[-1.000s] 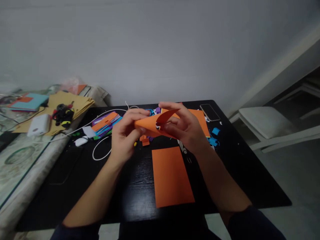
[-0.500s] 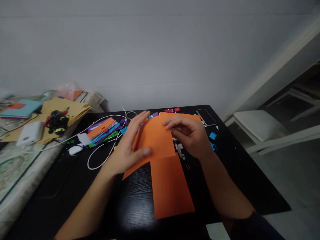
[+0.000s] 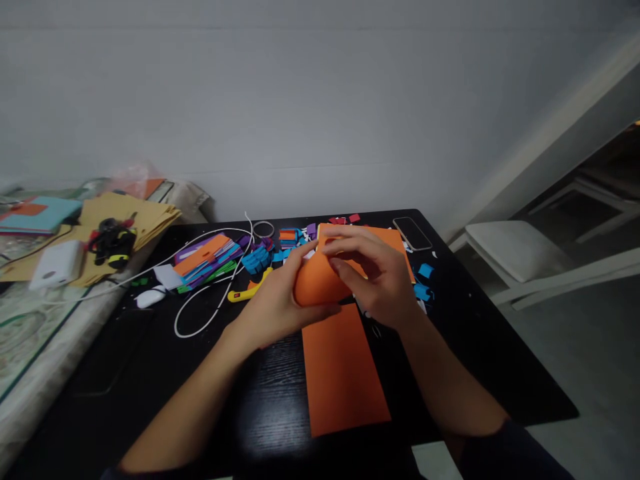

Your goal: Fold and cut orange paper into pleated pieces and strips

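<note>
A sheet of orange paper (image 3: 320,281) is bent into a curve between my two hands, above the table. My left hand (image 3: 280,293) wraps round its left side, thumb along the lower edge. My right hand (image 3: 373,270) pinches the paper's upper right part with thumb and fingers. Below them an orange strip of paper (image 3: 345,380) lies flat on the black table (image 3: 270,400). Behind my right hand, more orange paper (image 3: 393,237) lies on the table, partly hidden. A yellow-handled tool (image 3: 245,293) lies left of my left hand, its far end covered.
Stacked coloured paper pieces (image 3: 207,257), a white cable (image 3: 180,320) and a white mouse-like object (image 3: 151,297) lie to the left. Blue scraps (image 3: 425,271) and a phone-like dark slab (image 3: 413,233) are at the right. A white chair (image 3: 515,250) stands beyond the table's right edge.
The held orange sheet has gone from spread out to curled inward. My left hand has closed round it, and the yellow-handled tool and blue pieces behind have come into sight.
</note>
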A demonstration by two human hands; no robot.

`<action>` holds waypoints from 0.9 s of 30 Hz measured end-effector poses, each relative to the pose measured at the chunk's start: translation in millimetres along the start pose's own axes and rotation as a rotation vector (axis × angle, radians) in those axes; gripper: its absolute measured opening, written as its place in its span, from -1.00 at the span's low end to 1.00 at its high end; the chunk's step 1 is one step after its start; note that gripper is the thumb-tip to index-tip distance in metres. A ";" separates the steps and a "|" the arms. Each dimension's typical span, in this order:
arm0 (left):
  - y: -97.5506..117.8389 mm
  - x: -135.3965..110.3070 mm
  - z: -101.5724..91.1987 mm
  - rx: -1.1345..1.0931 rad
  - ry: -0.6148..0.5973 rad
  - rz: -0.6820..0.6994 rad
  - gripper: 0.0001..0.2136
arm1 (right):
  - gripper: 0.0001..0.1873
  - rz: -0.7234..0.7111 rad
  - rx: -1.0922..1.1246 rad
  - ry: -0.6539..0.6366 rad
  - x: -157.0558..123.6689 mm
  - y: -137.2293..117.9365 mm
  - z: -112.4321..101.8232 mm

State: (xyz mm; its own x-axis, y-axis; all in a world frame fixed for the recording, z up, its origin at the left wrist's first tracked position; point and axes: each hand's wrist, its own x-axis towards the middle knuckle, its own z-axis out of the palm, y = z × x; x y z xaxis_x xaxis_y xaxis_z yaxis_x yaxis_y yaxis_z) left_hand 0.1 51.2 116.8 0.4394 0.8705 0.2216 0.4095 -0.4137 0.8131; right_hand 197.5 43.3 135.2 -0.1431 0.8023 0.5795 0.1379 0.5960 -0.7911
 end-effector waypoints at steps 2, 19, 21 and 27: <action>-2.9 3.3 -2.5 -0.186 -0.009 -0.095 -0.46 | -0.80 0.024 -0.005 0.079 0.4 -0.4 0.7; -5.8 3.1 -6.1 -0.516 0.172 -0.221 -0.62 | -0.62 0.201 0.204 0.050 -3.6 6.2 10.0; -3.0 2.9 -6.5 -0.476 0.146 -0.215 -0.61 | -0.64 0.199 0.175 0.072 -3.3 6.2 10.9; 4.1 1.8 -11.0 -0.362 0.070 -0.138 -0.64 | -0.80 0.197 0.110 0.099 -3.1 3.3 12.2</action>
State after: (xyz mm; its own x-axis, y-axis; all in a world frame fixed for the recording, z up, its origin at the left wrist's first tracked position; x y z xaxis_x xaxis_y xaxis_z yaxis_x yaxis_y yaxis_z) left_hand -6.3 54.1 126.4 0.3393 0.9326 0.1229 0.1468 -0.1816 0.9724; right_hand 186.5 42.4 128.4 -0.0263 0.9052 0.4243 0.0452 0.4251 -0.9040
